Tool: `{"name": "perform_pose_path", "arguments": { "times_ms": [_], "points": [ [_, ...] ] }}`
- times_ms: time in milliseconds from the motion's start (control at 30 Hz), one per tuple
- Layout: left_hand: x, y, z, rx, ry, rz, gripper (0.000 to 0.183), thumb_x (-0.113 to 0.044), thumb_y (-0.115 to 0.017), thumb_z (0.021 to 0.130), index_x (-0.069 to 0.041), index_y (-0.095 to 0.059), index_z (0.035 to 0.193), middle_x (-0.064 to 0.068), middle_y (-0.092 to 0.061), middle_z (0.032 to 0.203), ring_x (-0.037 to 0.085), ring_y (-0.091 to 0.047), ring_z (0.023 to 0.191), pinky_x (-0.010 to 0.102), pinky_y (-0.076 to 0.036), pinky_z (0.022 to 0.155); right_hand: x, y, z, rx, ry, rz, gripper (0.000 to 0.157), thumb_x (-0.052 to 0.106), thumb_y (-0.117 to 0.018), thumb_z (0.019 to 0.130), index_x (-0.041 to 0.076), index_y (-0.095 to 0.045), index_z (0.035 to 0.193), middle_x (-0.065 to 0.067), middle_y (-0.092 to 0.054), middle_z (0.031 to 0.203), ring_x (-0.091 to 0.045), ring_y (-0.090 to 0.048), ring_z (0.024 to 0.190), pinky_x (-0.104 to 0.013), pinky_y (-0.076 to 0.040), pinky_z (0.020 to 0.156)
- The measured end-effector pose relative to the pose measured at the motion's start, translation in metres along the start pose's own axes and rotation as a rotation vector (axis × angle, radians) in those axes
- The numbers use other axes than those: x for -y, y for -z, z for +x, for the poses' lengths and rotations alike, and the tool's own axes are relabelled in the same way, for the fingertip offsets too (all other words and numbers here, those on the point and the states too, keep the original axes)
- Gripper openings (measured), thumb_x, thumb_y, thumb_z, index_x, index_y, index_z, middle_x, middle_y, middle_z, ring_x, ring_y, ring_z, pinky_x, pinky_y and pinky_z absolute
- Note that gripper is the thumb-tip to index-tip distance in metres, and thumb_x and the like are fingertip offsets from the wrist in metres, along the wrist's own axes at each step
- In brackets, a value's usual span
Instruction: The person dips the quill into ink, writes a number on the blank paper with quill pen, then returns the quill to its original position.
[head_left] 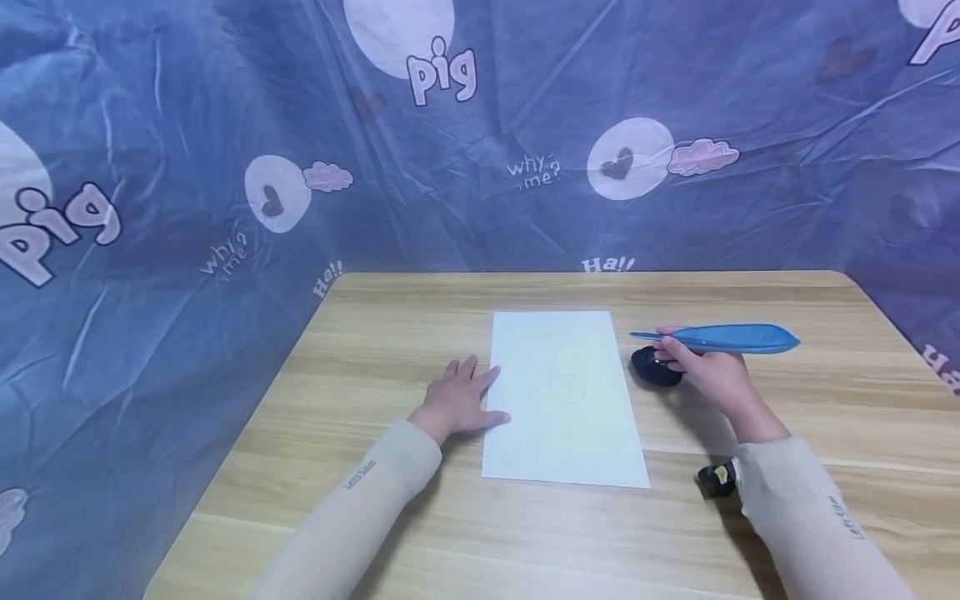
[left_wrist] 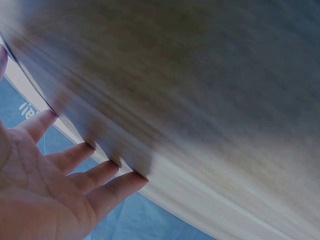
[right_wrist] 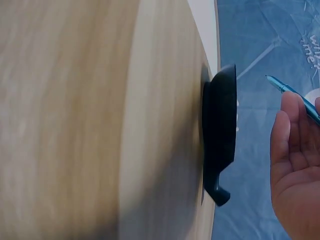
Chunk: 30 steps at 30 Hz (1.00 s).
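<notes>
A sheet of white paper (head_left: pixel 555 446) bearing a faint, thin figure like a 6 lies on the wooden table. My left hand (head_left: pixel 457 402) rests with spread fingers on its left edge; in the left wrist view those fingers (left_wrist: pixel 112 192) look straight. Right of the paper, my right hand (head_left: pixel 720 383) pinches a blue feather-shaped pen (head_left: pixel 742 337), its tip pointing left, above the table. The pen's tip end (right_wrist: pixel 287 89) shows free of the paper in the right wrist view. Just below that hand sits a black rounded holder-like object (head_left: pixel 652 368) with a short stub.
Wood-grain tabletop (head_left: pixel 360 367) surrounds the paper. A blue printed cloth (head_left: pixel 480 208) hangs behind the table's far edge and along its left side. A small black device (head_left: pixel 717 481) is at the right sleeve's cuff.
</notes>
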<state>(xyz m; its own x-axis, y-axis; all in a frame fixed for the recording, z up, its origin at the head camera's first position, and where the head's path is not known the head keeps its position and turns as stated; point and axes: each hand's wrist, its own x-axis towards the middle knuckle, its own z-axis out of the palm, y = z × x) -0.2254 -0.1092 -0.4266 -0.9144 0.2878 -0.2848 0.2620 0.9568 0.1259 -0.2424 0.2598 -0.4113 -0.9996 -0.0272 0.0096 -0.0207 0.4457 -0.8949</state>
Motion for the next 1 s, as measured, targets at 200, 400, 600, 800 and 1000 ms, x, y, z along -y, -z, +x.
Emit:
{"name": "perform_pose_path", "arguments": {
  "times_ms": [200, 400, 600, 800, 1000],
  "points": [
    [-0.001, 0.002, -0.001, 0.002, 0.000, -0.010, 0.085, -0.072, -0.052, 0.080, -0.031, -0.028, 0.151, 0.013, -0.016, 0.157, 0.042, -0.015, 0.140, 0.061, -0.031, 0.100, -0.002, 0.011, -0.003, -0.005, -0.031, -0.036, 0.062, 0.048, -0.052, 0.095, 0.001, -0.051, 0.135, 0.000, -0.071, 0.103, 0.000, -0.065, 0.085, -0.011, -0.047, 0.073],
    [0.000, 0.002, 0.000, 0.002, -0.002, -0.013, 0.085, -0.072, -0.052, 0.081, -0.031, -0.028, 0.151, 0.013, -0.017, 0.157, 0.042, -0.015, 0.140, 0.061, -0.030, 0.100, -0.005, 0.021, -0.006, 0.000, -0.001, -0.026, 0.060, 0.042, -0.051, 0.097, -0.003, -0.049, 0.136, 0.007, -0.071, 0.097, 0.002, -0.065, 0.083, -0.014, -0.049, 0.073],
    [0.000, 0.000, 0.001, 0.003, -0.002, -0.016, 0.085, -0.072, -0.052, 0.080, -0.031, -0.028, 0.151, 0.013, -0.017, 0.157, 0.042, -0.015, 0.140, 0.061, -0.030, 0.100, -0.009, 0.031, -0.008, 0.022, 0.035, -0.108, 0.058, 0.041, -0.047, 0.099, -0.004, -0.047, 0.137, -0.013, -0.070, 0.105, 0.002, -0.064, 0.082, -0.016, -0.050, 0.072],
    [0.001, 0.000, 0.001, 0.009, 0.008, -0.023, 0.086, -0.073, -0.051, 0.080, -0.032, -0.027, 0.151, 0.012, -0.016, 0.157, 0.041, -0.014, 0.140, 0.060, -0.028, 0.102, -0.018, 0.036, -0.008, 0.034, 0.199, -0.060, 0.039, 0.021, -0.047, 0.101, -0.009, -0.052, 0.127, 0.002, -0.072, 0.093, 0.002, -0.064, 0.080, -0.017, -0.051, 0.068],
    [0.002, -0.001, 0.001, 0.012, 0.002, -0.027, 0.086, -0.074, -0.050, 0.080, -0.033, -0.026, 0.151, 0.012, -0.015, 0.157, 0.042, -0.014, 0.140, 0.061, -0.027, 0.102, -0.028, 0.040, -0.006, 0.023, 0.472, -0.018, 0.021, -0.007, -0.053, 0.093, -0.013, -0.057, 0.113, 0.006, -0.069, 0.089, 0.000, -0.063, 0.076, -0.014, -0.049, 0.064]
  ]
}}
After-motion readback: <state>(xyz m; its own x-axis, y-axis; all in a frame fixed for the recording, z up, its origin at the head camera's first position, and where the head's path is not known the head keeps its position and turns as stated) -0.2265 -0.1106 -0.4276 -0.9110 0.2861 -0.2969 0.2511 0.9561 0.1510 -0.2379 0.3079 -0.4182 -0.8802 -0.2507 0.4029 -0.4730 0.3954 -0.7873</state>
